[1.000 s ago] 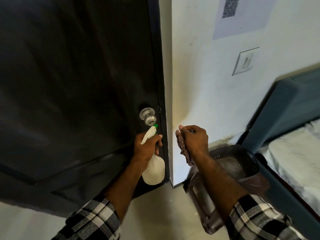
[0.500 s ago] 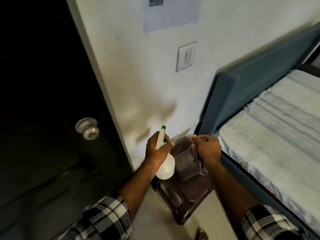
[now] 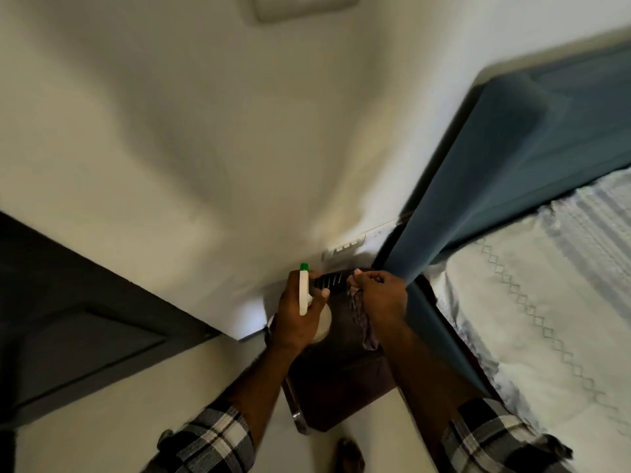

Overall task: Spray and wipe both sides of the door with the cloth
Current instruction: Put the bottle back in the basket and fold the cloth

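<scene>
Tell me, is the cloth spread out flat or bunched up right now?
Bunched. The right hand pinches the cloth near its top, and the rest hangs crumpled below the grip, above the dark stool.

no text, label, brand or number can be read here; the spray bottle [image 3: 304,295] shows a plain white side, blurred.

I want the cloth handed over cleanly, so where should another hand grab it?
Take the cloth by its loose tail hanging below the right hand, coming from underneath. The top bunch is pinched inside that hand, so only the dangling end is free.
</scene>
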`<action>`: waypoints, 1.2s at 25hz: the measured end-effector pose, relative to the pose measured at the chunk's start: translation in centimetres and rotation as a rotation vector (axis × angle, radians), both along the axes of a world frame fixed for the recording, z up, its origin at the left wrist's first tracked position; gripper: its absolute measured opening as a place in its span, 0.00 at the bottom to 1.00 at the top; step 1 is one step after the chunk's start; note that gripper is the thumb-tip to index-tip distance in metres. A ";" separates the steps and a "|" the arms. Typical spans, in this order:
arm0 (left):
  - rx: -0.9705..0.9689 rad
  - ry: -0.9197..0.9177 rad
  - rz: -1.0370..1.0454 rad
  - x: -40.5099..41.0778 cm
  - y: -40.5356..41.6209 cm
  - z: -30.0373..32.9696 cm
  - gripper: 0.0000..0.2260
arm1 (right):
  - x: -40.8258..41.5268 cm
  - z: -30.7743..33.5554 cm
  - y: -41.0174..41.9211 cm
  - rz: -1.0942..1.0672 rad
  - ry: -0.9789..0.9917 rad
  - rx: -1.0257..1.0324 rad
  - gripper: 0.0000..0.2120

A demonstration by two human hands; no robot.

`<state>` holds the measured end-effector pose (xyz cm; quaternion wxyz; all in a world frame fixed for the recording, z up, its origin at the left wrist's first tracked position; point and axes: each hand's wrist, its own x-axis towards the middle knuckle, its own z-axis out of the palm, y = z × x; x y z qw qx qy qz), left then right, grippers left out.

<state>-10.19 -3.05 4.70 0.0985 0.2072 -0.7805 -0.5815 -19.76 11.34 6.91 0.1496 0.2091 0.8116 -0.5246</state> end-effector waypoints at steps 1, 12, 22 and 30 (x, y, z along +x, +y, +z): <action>-0.011 -0.017 0.008 0.1 -0.2 -1.2 0.17 | -0.2 -0.6 -0.1 -0.006 -0.009 -0.012 0.11; -0.096 -0.276 -0.041 -0.5 1.7 -8.2 0.44 | -1.7 -8.2 0.0 -0.039 -0.105 -0.093 0.09; -0.213 -0.154 0.034 0.8 1.2 2.8 0.25 | -0.8 2.6 0.5 0.049 -0.091 -0.342 0.19; -0.074 0.052 0.019 1.2 -0.4 21.0 0.07 | 2.7 19.4 1.2 0.211 0.009 -0.830 0.14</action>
